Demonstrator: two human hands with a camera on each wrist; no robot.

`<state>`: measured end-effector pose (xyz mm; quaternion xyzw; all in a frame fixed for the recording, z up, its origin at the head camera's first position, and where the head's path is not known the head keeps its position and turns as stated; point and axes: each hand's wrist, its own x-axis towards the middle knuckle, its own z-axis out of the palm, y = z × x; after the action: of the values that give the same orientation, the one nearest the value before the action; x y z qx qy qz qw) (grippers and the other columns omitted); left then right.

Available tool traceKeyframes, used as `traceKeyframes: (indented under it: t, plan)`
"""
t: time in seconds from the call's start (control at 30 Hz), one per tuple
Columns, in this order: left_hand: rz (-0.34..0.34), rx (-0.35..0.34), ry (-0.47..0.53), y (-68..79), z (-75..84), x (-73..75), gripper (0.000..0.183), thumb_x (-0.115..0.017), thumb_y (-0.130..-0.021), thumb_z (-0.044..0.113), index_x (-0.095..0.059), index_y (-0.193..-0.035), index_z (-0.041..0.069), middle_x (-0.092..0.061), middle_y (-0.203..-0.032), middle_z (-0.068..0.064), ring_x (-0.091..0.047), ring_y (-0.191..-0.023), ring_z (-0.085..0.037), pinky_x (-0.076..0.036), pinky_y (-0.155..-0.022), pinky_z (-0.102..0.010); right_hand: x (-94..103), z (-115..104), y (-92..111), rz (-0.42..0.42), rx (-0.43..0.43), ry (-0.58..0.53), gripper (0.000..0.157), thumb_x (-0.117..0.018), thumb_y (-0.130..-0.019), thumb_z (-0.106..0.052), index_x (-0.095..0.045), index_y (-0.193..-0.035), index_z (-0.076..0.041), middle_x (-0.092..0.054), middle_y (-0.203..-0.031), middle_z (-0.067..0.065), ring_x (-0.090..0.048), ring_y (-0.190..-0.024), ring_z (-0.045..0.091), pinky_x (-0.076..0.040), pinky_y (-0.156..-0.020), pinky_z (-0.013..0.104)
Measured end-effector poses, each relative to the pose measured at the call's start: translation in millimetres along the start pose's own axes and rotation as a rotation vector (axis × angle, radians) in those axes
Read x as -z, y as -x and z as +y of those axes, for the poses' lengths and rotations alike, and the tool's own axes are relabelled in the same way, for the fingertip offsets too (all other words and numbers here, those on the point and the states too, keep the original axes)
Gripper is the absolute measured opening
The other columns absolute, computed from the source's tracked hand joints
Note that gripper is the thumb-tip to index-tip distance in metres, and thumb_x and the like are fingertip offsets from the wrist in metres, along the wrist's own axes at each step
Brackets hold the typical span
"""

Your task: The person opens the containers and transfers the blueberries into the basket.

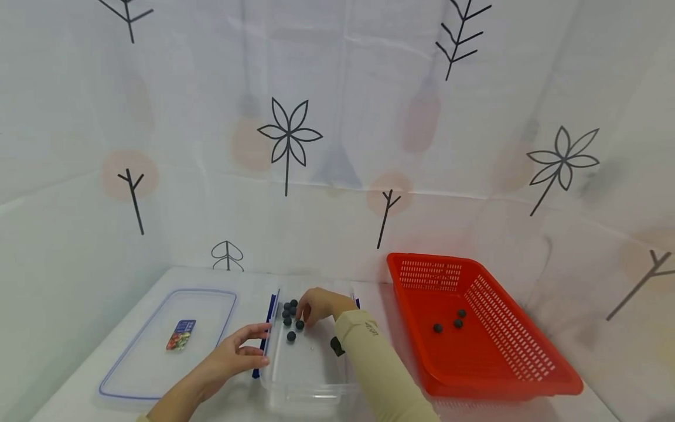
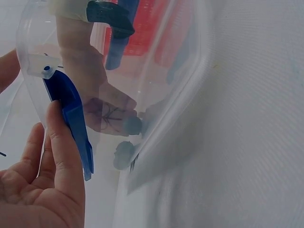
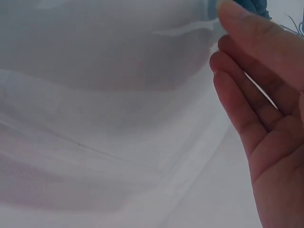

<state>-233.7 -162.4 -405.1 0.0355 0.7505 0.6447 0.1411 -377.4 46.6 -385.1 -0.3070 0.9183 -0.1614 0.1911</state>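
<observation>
Inside a clear plastic box [image 1: 295,375], several round dark blueberries [image 1: 291,336] lie toward the left wall. My right hand [image 1: 319,306] reaches down into the box with bent fingers, its fingertips right by one of these berries. Through the wall, the left wrist view shows a blueberry [image 2: 132,126] at those fingertips; whether it is pinched is not clear. At the box's left side my left hand [image 1: 232,354] rests its extended fingers against the wall. One of its fingers touches a blue latch [image 2: 76,114] hanging from the rim.
A red plastic basket [image 1: 432,375] stands on the right, with a few blueberries [image 1: 458,323] on its floor. On the left lies a clear lid [image 1: 137,357] with a blue edge and a printed label [image 1: 181,335]. A patterned curtain [image 1: 337,223] hangs behind the white table.
</observation>
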Motion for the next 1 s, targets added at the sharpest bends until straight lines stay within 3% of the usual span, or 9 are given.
traceKeyframes:
  t: [0.2, 0.43, 0.73, 1.0]
  plan:
    - [-0.010, -0.007, 0.002, -0.8, 0.5, 0.2, 0.071, -0.074, -0.079, 0.016, -0.039, -0.139, 0.005, -0.040, -0.132, -0.016, -0.053, -0.094, -0.021, -0.047, -0.080, -0.035, 0.3, -2.3, 1.7, -0.006, 0.037, 0.008, 0.019, -0.079, -0.071, -0.003, -0.072, -0.083, -0.016, -0.060, -0.073, -0.008, -0.052, -0.068, 0.005, -0.044, -0.064, 0.019]
    - [-0.014, 0.001, -0.001, -2.0, 0.3, -0.1, 0.070, -0.074, -0.080, 0.014, -0.039, -0.139, 0.005, -0.041, -0.132, -0.018, -0.053, -0.092, -0.021, -0.048, -0.080, -0.037, 9.6, -2.3, 4.0, 0.052, 0.058, -0.066, 0.013, -0.077, -0.075, -0.006, -0.071, -0.083, -0.014, -0.061, -0.074, -0.008, -0.053, -0.069, 0.005, -0.045, -0.065, 0.019]
    - [0.011, 0.013, -0.035, -5.1, 3.1, 0.5, 0.070, -0.075, -0.079, 0.016, -0.040, -0.138, 0.005, -0.042, -0.131, -0.018, -0.053, -0.092, -0.021, -0.048, -0.080, -0.037, 55.9, -6.8, 24.0, 0.149, 0.092, -0.115, 0.016, -0.074, -0.077, -0.004, -0.071, -0.092, -0.009, -0.062, -0.079, -0.005, -0.056, -0.074, 0.009, -0.047, -0.069, 0.021]
    - [-0.014, 0.007, -0.035, -4.9, 3.0, 4.6, 0.071, -0.074, -0.079, 0.014, -0.038, -0.139, 0.004, -0.041, -0.132, -0.018, -0.052, -0.094, -0.021, -0.048, -0.080, -0.037, 93.8, 8.1, 51.1, 0.182, 0.101, -0.147, 0.018, -0.068, -0.084, -0.006, -0.069, -0.101, -0.008, -0.064, -0.087, -0.003, -0.060, -0.083, 0.013, -0.049, -0.080, 0.025]
